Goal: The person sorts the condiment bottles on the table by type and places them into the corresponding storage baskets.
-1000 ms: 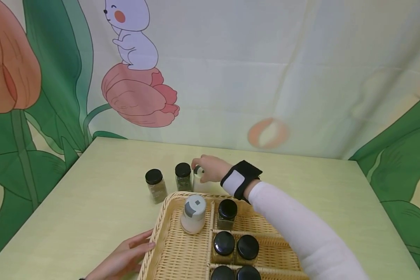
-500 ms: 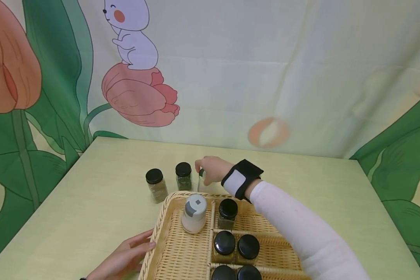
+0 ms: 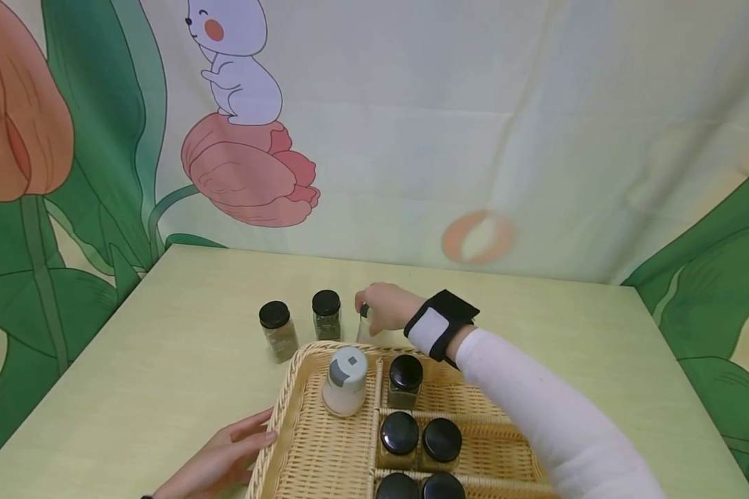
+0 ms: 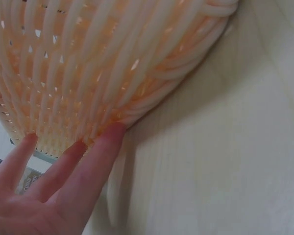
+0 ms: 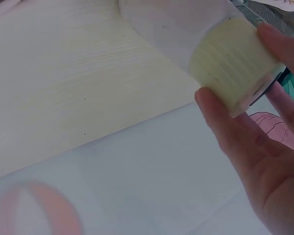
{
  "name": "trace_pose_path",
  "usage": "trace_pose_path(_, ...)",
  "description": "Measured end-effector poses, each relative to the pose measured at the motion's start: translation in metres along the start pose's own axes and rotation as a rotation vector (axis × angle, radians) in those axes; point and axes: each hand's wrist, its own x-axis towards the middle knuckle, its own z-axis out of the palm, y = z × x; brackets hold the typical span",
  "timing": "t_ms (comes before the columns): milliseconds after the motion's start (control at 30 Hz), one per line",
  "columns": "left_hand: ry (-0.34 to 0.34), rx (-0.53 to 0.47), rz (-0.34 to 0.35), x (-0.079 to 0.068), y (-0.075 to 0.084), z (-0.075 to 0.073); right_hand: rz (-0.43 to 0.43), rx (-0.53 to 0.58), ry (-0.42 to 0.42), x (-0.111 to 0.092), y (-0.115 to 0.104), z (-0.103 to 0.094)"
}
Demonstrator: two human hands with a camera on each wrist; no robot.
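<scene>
My right hand [image 3: 387, 308] pinches a white shaker bottle [image 5: 174, 27] by its pale ribbed cap [image 5: 230, 61], with fingers and thumb on opposite sides. In the head view this bottle stands just behind the basket's far rim, mostly hidden by the hand. My left hand [image 3: 227, 454] rests against the left side of a wicker basket [image 3: 331, 457]. Its straight fingers [image 4: 95, 164] touch the outer weave low down in the left wrist view. A similar white shaker with a grey-marked top [image 3: 346, 381] stands in the basket's left compartment.
Two black-lidded spice jars, one brownish [image 3: 279, 333] and one greenish [image 3: 327, 315], stand on the table behind the basket, left of my right hand. Several black-lidded jars [image 3: 406, 381] fill part of the basket's right compartments. A printed cloth [image 3: 412, 138] hangs behind the table.
My right hand has shifted slightly to the right with the white shaker bottle, widening its distance from the greenish jar. My left hand and the basket have stayed put.
</scene>
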Motion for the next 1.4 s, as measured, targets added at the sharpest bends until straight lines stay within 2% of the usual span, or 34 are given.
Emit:
trace_pose_path(200,0.019,0.005,-0.028,0.001,0.001,0.0,-0.021,-0.007,0.052,-0.002,0.003,-0.006)
trace_pose_path(233,0.023,0.007,-0.033,0.001,0.001,0.0,-0.056,-0.005,0.085,0.004,0.01,-0.003)
trace_pose_path(333,0.021,0.011,-0.029,0.002,0.001,0.0,-0.073,-0.03,0.103,0.003,0.009,-0.013)
trace_pose_path(433,0.013,0.015,-0.019,0.002,0.001,-0.001,-0.096,-0.015,0.122,-0.004,0.004,-0.026)
trace_pose_path(467,0.011,0.015,-0.018,0.002,0.001,-0.001,-0.073,-0.014,0.106,-0.012,-0.005,-0.035)
trace_pose_path(733,0.006,0.014,-0.019,0.001,0.001,0.0,-0.096,0.013,0.178,-0.031,-0.019,-0.063)
trace_pose_path(1067,0.022,0.016,-0.034,0.002,0.001,0.001,-0.114,0.061,0.206,-0.047,-0.033,-0.086)
trace_pose_path(1400,0.001,0.022,0.003,0.0,0.001,0.002,-0.175,0.062,0.208,-0.074,-0.062,-0.106)
